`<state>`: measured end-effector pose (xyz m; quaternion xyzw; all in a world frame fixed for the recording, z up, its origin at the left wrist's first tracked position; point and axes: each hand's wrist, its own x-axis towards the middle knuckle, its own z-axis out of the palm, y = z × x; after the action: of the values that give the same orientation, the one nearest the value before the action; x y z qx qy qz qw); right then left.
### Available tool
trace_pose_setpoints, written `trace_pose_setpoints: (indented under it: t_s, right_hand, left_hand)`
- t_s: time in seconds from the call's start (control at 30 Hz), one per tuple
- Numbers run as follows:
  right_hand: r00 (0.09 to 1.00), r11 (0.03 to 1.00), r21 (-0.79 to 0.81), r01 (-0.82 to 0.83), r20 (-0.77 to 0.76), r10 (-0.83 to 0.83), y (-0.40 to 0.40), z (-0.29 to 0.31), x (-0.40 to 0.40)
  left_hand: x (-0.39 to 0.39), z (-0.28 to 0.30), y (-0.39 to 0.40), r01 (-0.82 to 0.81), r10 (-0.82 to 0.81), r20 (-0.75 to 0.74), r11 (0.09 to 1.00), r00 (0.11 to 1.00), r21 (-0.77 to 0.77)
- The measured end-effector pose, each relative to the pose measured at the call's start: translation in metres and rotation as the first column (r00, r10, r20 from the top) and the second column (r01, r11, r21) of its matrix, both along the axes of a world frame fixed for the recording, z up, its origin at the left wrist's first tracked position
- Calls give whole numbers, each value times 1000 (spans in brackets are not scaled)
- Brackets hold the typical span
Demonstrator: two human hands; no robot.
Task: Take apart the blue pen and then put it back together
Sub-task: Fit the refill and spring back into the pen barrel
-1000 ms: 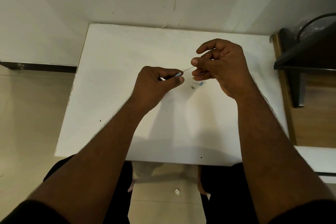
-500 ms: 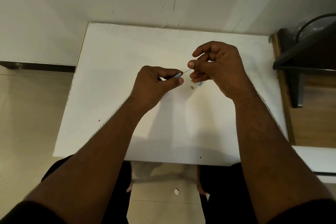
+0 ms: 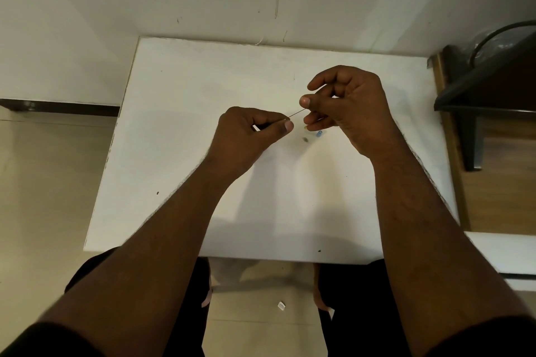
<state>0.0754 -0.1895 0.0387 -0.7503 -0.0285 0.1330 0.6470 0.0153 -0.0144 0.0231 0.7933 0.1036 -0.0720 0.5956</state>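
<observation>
Above the middle of the white table [image 3: 179, 136], my left hand [image 3: 249, 136] is closed around the blue pen barrel, which is almost wholly hidden inside the fist. A thin ink refill [image 3: 296, 113] runs from that fist up and right to my right hand [image 3: 351, 107], whose thumb and forefinger pinch its far end. A small blue pen piece [image 3: 319, 133] lies on the table just below my right fingers. Beside it on the table sits a small dark speck-like piece [image 3: 305, 140].
The table's back edge meets a white wall. A dark stand with a cable [image 3: 493, 87] and a wooden surface [image 3: 499, 182] sit to the right. My knees are under the table's near edge; a small white scrap [image 3: 281, 305] lies on the floor.
My right hand has drifted slightly left toward my left hand, and less of the refill shows between them. The barrel's blue tip, visible at my left thumb earlier, is now hidden.
</observation>
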Motion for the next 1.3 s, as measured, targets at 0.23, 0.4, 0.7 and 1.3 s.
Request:
trace_pose_setpoints:
  t_s: [0.23, 0.4, 0.7, 1.3]
  right_hand:
    - [1000, 1000, -5, -15, -7, 15, 0, -3, 0]
    - [1000, 1000, -11, -26, -2, 25, 0, -2, 0]
    - [1000, 1000, -13, -9, 0, 9, -1, -3, 0]
    - [996, 995, -33, -94, -11, 94, 13, -10, -6]
  left_hand:
    - [1, -6, 1, 14, -15, 25, 998, 1000, 62]
    - [1, -7, 1, 6, -8, 33, 998, 999, 59]
    - [1, -7, 2, -4, 2, 41, 999, 999, 46]
    - [1, -7, 1, 24, -29, 75, 998, 997, 65]
